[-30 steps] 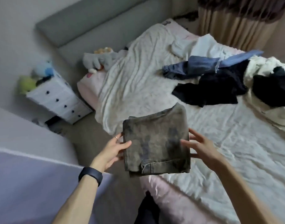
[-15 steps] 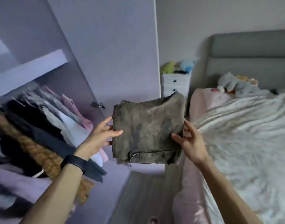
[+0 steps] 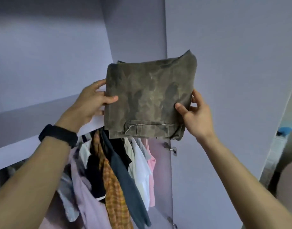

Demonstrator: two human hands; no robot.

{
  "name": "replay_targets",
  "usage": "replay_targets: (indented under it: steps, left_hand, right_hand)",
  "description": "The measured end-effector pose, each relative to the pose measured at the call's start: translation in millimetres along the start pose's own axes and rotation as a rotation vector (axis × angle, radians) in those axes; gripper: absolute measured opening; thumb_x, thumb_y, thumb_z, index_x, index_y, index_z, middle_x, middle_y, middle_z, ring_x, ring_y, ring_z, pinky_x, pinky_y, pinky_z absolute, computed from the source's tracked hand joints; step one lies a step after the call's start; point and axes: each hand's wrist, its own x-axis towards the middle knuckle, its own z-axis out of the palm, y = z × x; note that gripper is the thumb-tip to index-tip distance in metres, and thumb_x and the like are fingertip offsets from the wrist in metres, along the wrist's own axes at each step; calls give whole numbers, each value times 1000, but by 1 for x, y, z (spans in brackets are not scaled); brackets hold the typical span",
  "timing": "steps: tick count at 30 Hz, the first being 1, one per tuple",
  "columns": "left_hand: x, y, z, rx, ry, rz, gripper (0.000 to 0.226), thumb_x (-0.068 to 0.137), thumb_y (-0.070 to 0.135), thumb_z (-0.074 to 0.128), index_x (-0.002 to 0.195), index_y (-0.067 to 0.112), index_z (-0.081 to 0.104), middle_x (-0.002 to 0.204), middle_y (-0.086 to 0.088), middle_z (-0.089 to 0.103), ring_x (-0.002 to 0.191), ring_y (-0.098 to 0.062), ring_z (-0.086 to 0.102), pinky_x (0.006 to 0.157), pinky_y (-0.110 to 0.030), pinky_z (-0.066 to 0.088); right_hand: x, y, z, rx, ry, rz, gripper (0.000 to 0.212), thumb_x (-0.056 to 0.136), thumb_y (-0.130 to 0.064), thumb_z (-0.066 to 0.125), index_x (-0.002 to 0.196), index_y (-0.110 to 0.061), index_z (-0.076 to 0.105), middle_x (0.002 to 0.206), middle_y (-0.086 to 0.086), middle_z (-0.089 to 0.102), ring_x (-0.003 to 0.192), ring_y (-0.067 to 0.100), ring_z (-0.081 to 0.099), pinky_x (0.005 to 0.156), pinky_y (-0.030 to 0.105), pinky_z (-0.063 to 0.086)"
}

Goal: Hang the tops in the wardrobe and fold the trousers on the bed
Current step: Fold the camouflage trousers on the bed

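A folded pair of mottled olive-grey trousers [image 3: 148,98] is held up flat in front of the lilac wardrobe, level with its shelf [image 3: 26,144]. My left hand [image 3: 90,103] grips the bundle's left edge, thumb on top and fingers behind. My right hand [image 3: 194,113] grips the right edge the same way. Below the shelf, several tops [image 3: 118,179] hang side by side: lilac, black, orange check, slate blue, white and pink.
The open wardrobe door [image 3: 224,80] stands to the right, with a hinge [image 3: 172,149] on its inner edge. The space above the shelf reaches back into shadow. At the far right a strip of the room and a blurred blue object [image 3: 285,129] show.
I have turned from the bed to the wardrobe. Both hands have raised the folded trousers from chest height up to the level of the shelf, with the grip unchanged.
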Motion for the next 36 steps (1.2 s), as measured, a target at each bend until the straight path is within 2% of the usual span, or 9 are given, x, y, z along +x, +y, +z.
replay_targets:
  steps: [5,8,15,20,22,25,28,30,36]
  left_hand:
    - [73,40,-50,32,139,20,47,91,6,71,124,33,53,102,8,69,89,-13,67,65,-32,52]
    - [116,34,-73,80,186,-36,35,93,7,68,122,23,57,104,2,69,89,-16,65,63,-32,51]
    - [179,-23,-94,57,233,-197,35,93,12,71,122,16,52,114,-6,64,95,-23,61,60,-33,51]
    - [196,-73,-101,387,230,-291,33,96,31,66,120,9,59,118,-11,65,103,-27,63,84,-39,58]
    - [200,-77,-102,712,207,-256,52,95,52,59,132,15,56,135,-11,58,119,-29,56,98,-38,50]
    - [194,-66,-95,815,216,-42,79,86,75,47,147,25,47,147,-2,49,137,-27,44,114,-43,38]
    - [175,-56,-70,973,13,83,84,85,84,36,155,38,31,162,8,25,153,-23,14,125,-41,13]
    - [165,-66,-56,1127,-48,37,80,88,83,35,156,49,13,168,11,-1,154,-24,-12,125,-47,-4]
    - [155,-97,-44,1128,-12,-44,70,90,76,39,151,60,9,168,9,-4,153,-30,-18,125,-43,-3]
  right_hand:
    - [114,-27,76,-66,-56,-57,78,90,-18,70,155,-36,31,129,-3,64,117,22,64,105,45,49]
    - [170,-29,119,-133,-122,-43,86,90,-24,71,159,-36,20,125,2,66,119,28,62,108,47,46]
    - [247,-1,190,-292,-359,83,76,90,-24,72,155,-34,33,132,8,65,122,30,60,110,44,46]
    - [257,39,230,-469,-552,160,46,94,-24,67,139,-21,58,134,5,64,123,27,59,110,39,45]
    - [255,43,230,-524,-570,120,38,97,-25,63,134,-17,63,135,5,64,126,26,57,110,35,43]
    - [236,29,224,-474,-487,-79,32,101,-33,56,129,-21,66,136,2,63,127,26,54,105,33,40]
    - [202,21,216,-545,-445,-388,40,103,-46,44,138,-33,58,151,-8,48,142,22,33,116,34,27]
    - [187,29,218,-638,-576,-408,48,102,-56,31,148,-45,41,163,-13,26,151,22,13,123,43,19]
    - [174,58,226,-809,-764,-366,51,103,-61,11,152,-55,20,166,-12,19,153,25,6,124,51,10]
